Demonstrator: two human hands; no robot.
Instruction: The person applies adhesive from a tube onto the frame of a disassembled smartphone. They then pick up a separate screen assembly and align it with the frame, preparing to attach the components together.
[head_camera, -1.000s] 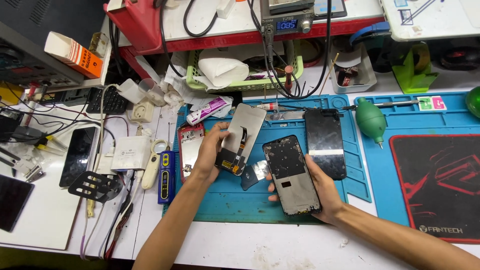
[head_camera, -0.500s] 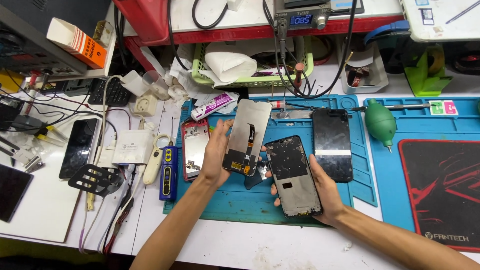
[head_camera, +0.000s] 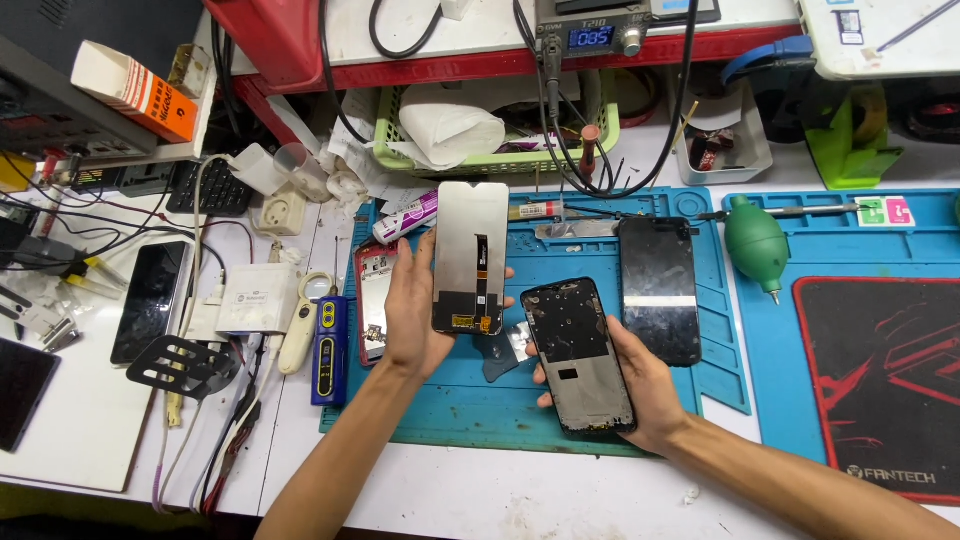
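My left hand (head_camera: 412, 312) holds a grey phone display panel (head_camera: 470, 255) upright by its left edge, its back side with a flex cable facing me. My right hand (head_camera: 640, 385) cradles a black phone frame (head_camera: 578, 352) from below, its open inner side up. Both are held above a blue repair mat (head_camera: 560, 250). A black screen glass (head_camera: 659, 290) lies on the mat just right of the frame. A red phone body (head_camera: 372, 300) lies under my left hand's far side.
A green air blower (head_camera: 756, 243) lies on a second blue mat with a black pad (head_camera: 885, 370) to the right. Left of the mat are a blue and yellow tool (head_camera: 331, 345), a white box (head_camera: 255, 298), a dark phone (head_camera: 150, 300) and tangled cables. A green basket (head_camera: 480, 130) stands behind.
My left hand has lifted the display panel off the mat and turned it upright. The phone frame in my right hand has stayed in about the same place.
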